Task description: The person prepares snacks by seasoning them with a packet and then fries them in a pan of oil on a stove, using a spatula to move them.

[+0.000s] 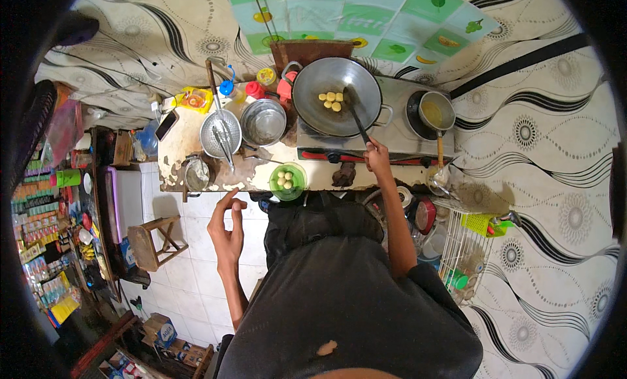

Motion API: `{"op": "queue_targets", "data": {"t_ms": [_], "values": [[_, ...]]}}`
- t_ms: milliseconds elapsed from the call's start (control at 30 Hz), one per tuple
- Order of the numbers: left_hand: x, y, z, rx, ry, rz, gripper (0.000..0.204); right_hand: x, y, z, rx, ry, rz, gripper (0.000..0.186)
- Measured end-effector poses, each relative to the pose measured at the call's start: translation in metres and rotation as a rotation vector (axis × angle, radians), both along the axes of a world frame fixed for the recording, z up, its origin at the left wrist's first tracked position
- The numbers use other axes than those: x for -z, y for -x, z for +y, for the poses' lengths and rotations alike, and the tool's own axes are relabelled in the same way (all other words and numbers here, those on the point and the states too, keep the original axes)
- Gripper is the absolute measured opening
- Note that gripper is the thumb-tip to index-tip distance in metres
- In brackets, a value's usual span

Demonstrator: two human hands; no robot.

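Yellow balls (332,101) lie clustered in the wok (310,117) on the stove (398,88), just beside the spatula's blade. My right hand (377,158) has its fingers wrapped around the handle of that dark spatula (360,125); the fingers of my left hand (226,235) are loosely spread and hold nothing, near the desk's front edge. Paler balls (285,180) sit in a green bowl (298,192) on the desk (175,153). As for print, a green poster (366,16) on the wall carries pictures of fruit and vegetables with pale lettering across it; a yellow packet (196,99) with red marks lies at the back of the desk, near a tub (266,76) with a yellow lid. On the floor, a box (163,330) bears white lettering on a blue panel. Rows of small packages (49,225) fill the shelf to my left, their labels too small for me to read.
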State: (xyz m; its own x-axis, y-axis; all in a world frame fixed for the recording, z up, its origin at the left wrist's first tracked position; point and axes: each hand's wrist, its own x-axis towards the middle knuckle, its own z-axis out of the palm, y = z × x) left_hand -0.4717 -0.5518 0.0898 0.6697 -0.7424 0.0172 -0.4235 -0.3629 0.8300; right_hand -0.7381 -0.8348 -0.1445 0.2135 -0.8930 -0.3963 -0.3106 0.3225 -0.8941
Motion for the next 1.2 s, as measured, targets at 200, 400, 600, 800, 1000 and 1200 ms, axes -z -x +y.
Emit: {"op": "queue_targets", "data": {"t_ms": [200, 400, 600, 800, 1000, 1200], "values": [[0.002, -0.003, 0.008, -0.047, 0.013, -0.011, 0.028, -0.02, 0.002, 0.005, -0.031, 0.019, 0.071, 0.042], [0.007, -0.001, 0.0, -0.036, 0.017, 0.045, 0.029, -0.059, 0.013, 0.047, -0.186, 0.184, 0.356, 0.044], [0.007, -0.007, -0.015, 0.067, 0.021, 0.0, 0.027, -0.15, -0.011, 0.051, -0.379, 0.269, 0.652, 0.042], [0.006, -0.016, -0.028, 0.14, 0.024, -0.059, 0.027, -0.125, -0.038, 0.034, -0.543, 0.363, 0.887, 0.032], [0.006, -0.014, -0.022, 0.082, 0.007, -0.021, 0.027, -0.126, -0.035, 0.038, -0.415, 0.374, 0.847, 0.03], [0.011, -0.007, -0.026, 0.088, 0.019, 0.004, 0.027, -0.121, -0.056, 0.046, -0.445, 0.522, 0.615, 0.035]]}}
